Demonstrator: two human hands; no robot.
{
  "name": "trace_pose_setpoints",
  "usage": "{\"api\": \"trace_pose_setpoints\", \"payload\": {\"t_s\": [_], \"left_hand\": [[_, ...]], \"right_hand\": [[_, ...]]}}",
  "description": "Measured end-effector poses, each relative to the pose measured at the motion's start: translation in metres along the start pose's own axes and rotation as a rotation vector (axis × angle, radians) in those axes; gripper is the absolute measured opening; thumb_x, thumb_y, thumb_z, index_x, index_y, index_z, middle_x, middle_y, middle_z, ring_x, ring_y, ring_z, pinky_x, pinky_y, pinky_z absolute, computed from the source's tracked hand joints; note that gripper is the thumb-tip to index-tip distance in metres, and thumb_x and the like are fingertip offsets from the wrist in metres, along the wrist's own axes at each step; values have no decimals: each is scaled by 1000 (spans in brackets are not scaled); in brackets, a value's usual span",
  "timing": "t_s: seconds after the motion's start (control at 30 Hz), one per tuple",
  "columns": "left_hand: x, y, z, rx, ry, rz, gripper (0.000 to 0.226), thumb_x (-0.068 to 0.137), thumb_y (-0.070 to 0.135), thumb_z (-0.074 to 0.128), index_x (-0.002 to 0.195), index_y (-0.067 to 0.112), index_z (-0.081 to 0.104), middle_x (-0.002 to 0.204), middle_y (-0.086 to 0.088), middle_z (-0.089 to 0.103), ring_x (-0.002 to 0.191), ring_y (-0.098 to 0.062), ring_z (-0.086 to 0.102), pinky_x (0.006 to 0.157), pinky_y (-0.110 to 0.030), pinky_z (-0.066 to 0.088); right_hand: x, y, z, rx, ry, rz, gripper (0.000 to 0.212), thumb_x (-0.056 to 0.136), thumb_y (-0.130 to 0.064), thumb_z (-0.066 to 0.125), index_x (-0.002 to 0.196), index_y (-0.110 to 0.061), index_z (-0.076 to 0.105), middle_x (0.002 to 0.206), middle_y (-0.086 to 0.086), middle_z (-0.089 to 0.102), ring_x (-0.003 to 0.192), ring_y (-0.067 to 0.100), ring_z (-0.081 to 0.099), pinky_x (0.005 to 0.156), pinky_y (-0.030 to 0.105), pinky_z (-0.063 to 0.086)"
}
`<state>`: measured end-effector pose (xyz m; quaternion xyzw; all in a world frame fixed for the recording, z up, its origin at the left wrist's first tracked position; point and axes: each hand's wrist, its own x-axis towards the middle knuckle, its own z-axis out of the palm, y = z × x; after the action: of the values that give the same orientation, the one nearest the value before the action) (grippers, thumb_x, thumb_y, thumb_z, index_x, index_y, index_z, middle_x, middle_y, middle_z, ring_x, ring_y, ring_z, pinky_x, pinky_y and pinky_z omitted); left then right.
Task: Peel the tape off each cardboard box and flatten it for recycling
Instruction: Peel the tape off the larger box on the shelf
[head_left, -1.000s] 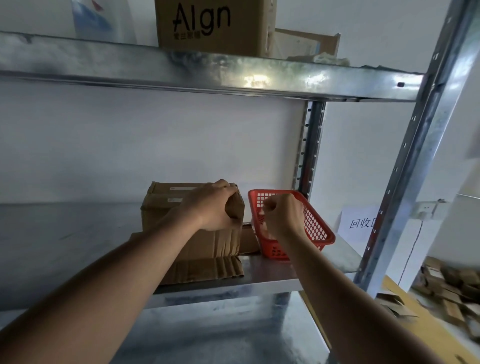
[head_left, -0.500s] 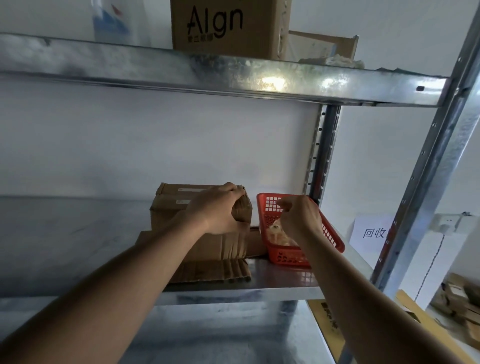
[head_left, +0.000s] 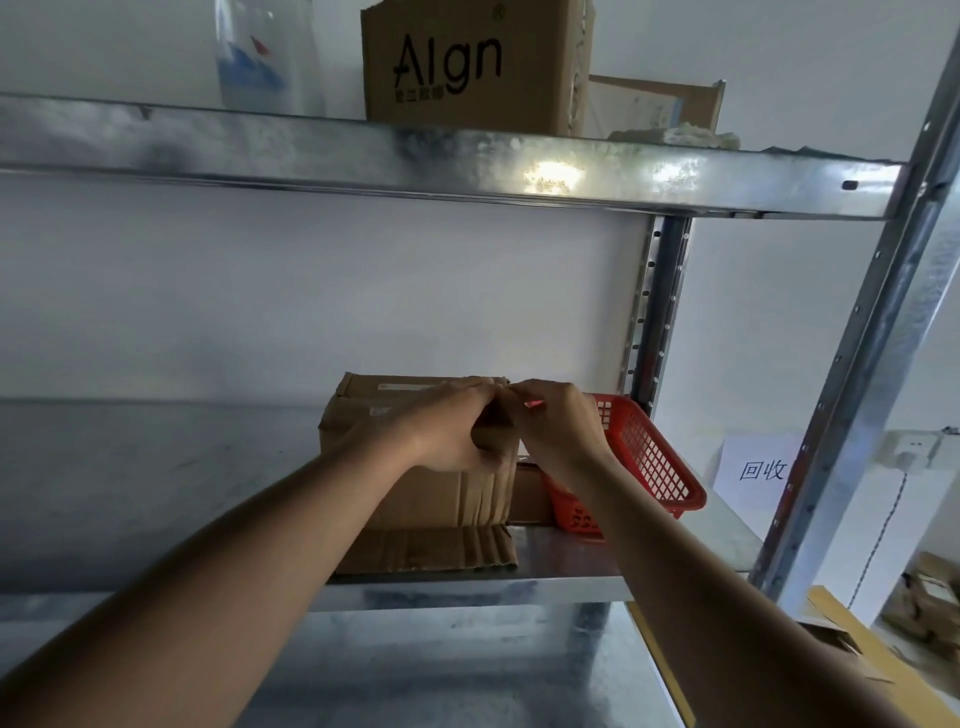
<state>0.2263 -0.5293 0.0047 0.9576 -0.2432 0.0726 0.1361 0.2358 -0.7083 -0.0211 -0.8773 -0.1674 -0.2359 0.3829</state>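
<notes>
A brown corrugated cardboard box (head_left: 415, 488) is seen standing on the middle galvanised steel shelf (head_left: 566, 564), toward the back wall. Its front face is creased in vertical ridges near the right edge, and one ribbed flap (head_left: 431, 551) is folded down flat onto the shelf in front of it. Pale label strips are visible along the top edge of the box; tape cannot be made out clearly.

The upper right corner of the box is gripped by the left hand (head_left: 457, 431), fingers curled over the top edge and thumb on the front face. The right hand (head_left: 553, 423) is held against the same corner, fingertips bunched in a pinch at the top edge; what is pinched is too small to identify. The two hands touch each other at that corner, and the corner itself is hidden by them.

A red plastic mesh basket (head_left: 649, 467) is placed just to the right of the box, tilted, partly covered by the right wrist. A second, lower piece of brown cardboard (head_left: 527, 493) is wedged between the box and the basket.

On the shelf above the box, a tall brown carton printed "Algn" (head_left: 467, 67) is noted, with a translucent plastic bottle (head_left: 265, 57) to its left. To the right of the box, beyond the steel upright, a white paper sign with printed characters (head_left: 758, 467) is fixed on the wall. Further right and below, small cardboard pieces (head_left: 930, 603) are lying on the floor.
</notes>
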Motion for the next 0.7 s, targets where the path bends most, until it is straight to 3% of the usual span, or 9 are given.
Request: {"api": "trace_pose_setpoints", "payload": {"t_s": [0.07,0.13,0.23,0.33,0.43,0.53,0.6,0.63,0.7], "left_hand": [[-8,-5,-11,96,8,-18,74,76,67,77,137,36,50,127,12,62,116,-16,60,111,-43,42],[-20,-17,-25,243,1,-85,90,69,87,65,142,37,48,133,10,61,124,-17,56,122,-51,26],[-43,-44,-43,294,-50,-213,105,58,99,59,142,37,50,131,7,58,118,-20,57,107,-46,39],[-69,-73,-50,333,-33,-306,114,53,101,61,145,35,47,132,5,55,115,-20,57,96,-41,48],[-86,-94,-49,211,70,-341,106,51,93,73,136,36,45,128,8,50,109,-15,56,88,-40,55],[-92,-102,-46,77,205,-317,90,49,74,90,117,39,42,118,7,45,101,-16,56,83,-43,58],[-93,-107,-45,31,285,-278,85,51,61,97,112,37,42,114,7,45,100,-16,56,82,-41,57],[-94,-109,-44,10,314,-247,81,52,55,98,109,37,44,112,7,46,100,-15,55,82,-38,56],[-99,-116,-45,-34,350,-164,70,55,47,100,99,42,47,107,12,49,98,-7,54,76,-27,49]], "right_hand": [[3,-5,6,-44,-85,8,35,98,-54,57,116,-31,76,104,-4,74,78,6,69,66,28,58],[6,-7,10,-116,-145,-7,37,97,-51,60,121,-26,73,112,0,62,90,16,65,70,28,51],[11,-11,12,-135,-207,11,37,99,-48,63,125,-21,68,115,-4,49,88,6,53,65,14,36],[16,-15,11,-137,-237,20,39,96,-51,66,121,-22,65,117,-4,50,89,4,51,64,14,34],[19,-24,12,4,-225,48,39,86,-53,77,111,-30,58,116,-8,54,100,10,56,69,23,45],[18,-32,19,180,-195,5,40,77,-39,90,97,-30,57,114,-6,62,105,12,59,82,28,54],[18,-37,21,314,-156,-28,36,77,-40,90,85,-22,59,97,-3,68,95,13,67,74,27,54],[19,-40,21,365,-138,-33,42,81,-49,83,80,-15,60,85,0,68,84,12,68,68,29,51],[20,-44,19,412,-98,41,67,93,-65,61,73,-2,59,66,-4,61,62,4,61,61,23,43]]}}
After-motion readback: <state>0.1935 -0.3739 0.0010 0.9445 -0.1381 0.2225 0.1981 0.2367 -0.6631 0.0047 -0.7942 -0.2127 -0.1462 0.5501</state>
